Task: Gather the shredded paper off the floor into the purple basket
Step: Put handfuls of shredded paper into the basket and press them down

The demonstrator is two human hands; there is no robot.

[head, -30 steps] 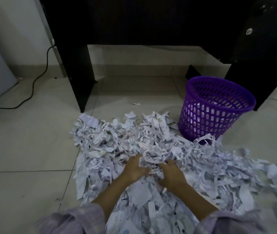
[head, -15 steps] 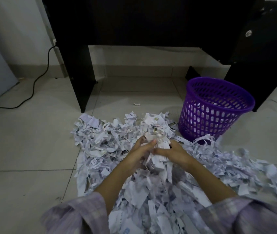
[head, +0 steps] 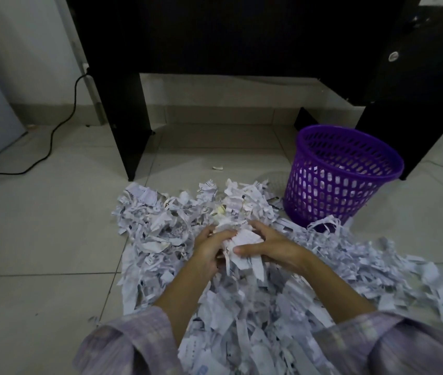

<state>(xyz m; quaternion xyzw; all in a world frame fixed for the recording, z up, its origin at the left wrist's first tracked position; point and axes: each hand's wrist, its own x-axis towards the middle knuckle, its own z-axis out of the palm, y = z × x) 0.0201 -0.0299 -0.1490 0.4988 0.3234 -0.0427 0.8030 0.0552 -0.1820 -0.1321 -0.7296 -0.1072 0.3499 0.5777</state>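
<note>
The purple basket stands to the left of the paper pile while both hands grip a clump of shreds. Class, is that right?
Not quite. The head view shows the purple basket to the right of the paper pile. The left hand and right hand do grip a clump of shreds.

Crinkled matt shredded paper (head: 242, 307) on a smooth, faintly glossy tiled floor (head: 39, 226); glossy perforated plastic purple basket (head: 336, 182); soft checked cloth sleeves (head: 128, 345)

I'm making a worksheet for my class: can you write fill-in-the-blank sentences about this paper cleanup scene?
1. Both hands, left hand and right hand, hold a clump of ____ between them.
2. The basket is coloured ____.
3. The basket stands to the ____ of the paper pile.
4. A black ____ trails across the floor at the left.

Missing words: paper; purple; right; cable
</note>
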